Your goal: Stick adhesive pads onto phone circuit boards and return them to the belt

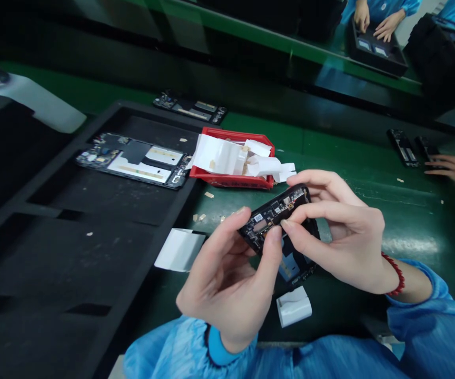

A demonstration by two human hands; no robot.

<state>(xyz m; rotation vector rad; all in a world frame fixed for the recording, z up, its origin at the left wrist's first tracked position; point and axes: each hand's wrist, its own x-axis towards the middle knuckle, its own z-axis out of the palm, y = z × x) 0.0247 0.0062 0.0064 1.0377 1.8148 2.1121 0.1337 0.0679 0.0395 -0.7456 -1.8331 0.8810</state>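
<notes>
An opened smartphone chassis (265, 223) with bare circuit boards is held up tilted in front of me. My left hand (235, 279) grips its left end, the thumb lying on the board. The fingers of my right hand (336, 237) curl around the far edge, while its thumb and index finger pinch at the middle of the board. Whatever is between those two fingertips is too small to make out. Just below the chassis lies a folded piece of white paper (294, 306). Another white paper piece (180, 249) rests left of my left hand.
A red bin (231, 183) holds white paper strips. The black foam tray (140, 252) at left carries one phone chassis (132, 160); another chassis (190, 107) lies behind it. Small scraps dot the green bench (330, 152). Co-workers' hands (454, 169) show at right and top right.
</notes>
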